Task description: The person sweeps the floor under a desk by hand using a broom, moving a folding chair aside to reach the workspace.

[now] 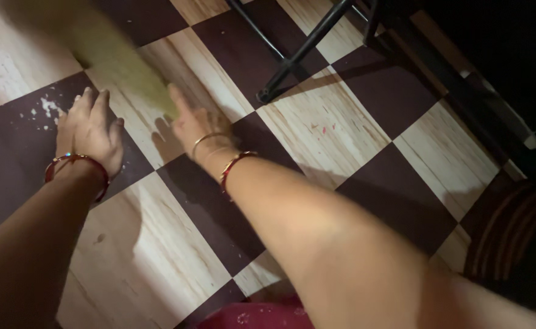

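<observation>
My right hand reaches out over a checkered floor of dark brown and pale wood-look tiles. It is closed on the end of a blurred yellow-green broom that stretches away to the upper left. Its fingers are hidden behind the back of the hand. My left hand hovers palm down over a dark tile, holding nothing, just right of a scatter of white crumbs. Red bangles sit on both wrists, and thin gold ones on the right wrist.
Black metal furniture legs stand on the floor at the top centre. Dark furniture fills the upper right. A striped fabric lies at the lower right, and red cloth at the bottom edge. Tiny red specks dot a pale tile.
</observation>
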